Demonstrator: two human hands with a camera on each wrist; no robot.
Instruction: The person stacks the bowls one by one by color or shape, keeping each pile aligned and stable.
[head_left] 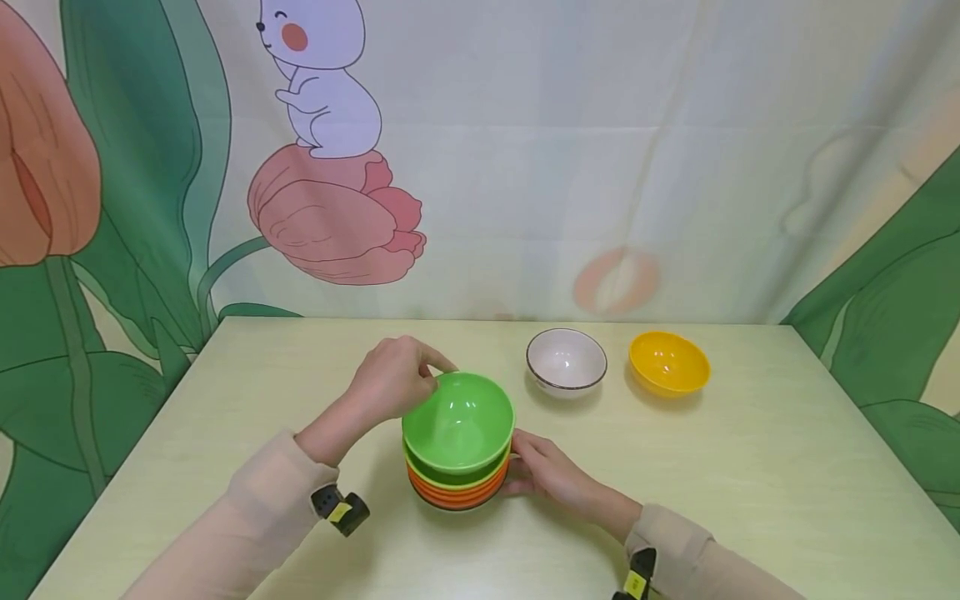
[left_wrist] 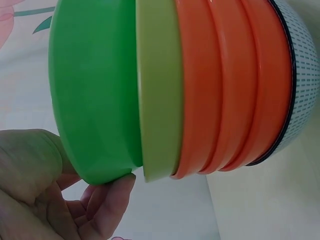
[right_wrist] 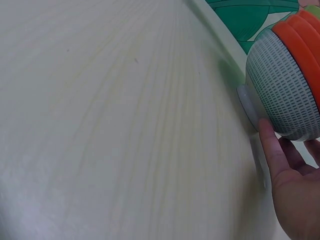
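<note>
A stack of nested bowls stands on the table, with a bright green bowl (head_left: pixel 459 423) on top. Below it come a yellow-green bowl (left_wrist: pixel 161 95), several orange bowls (left_wrist: pixel 235 85) and, lowest, a white bowl with teal dashes (right_wrist: pixel 280 85) and a dark rim. My left hand (head_left: pixel 393 379) pinches the green bowl at its left side, thumb and fingers about its rim and wall. Low on the stack's right side, my right hand (head_left: pixel 551 471) rests its fingers against the dashed bowl, one fingertip (right_wrist: pixel 265 127) close to its foot.
Behind the stack to the right sit a white bowl with a dark rim (head_left: pixel 566 362) and a yellow bowl (head_left: pixel 669 363), side by side. The pale table (head_left: pixel 750 467) ends at a printed curtain (head_left: pixel 495 167) at the back.
</note>
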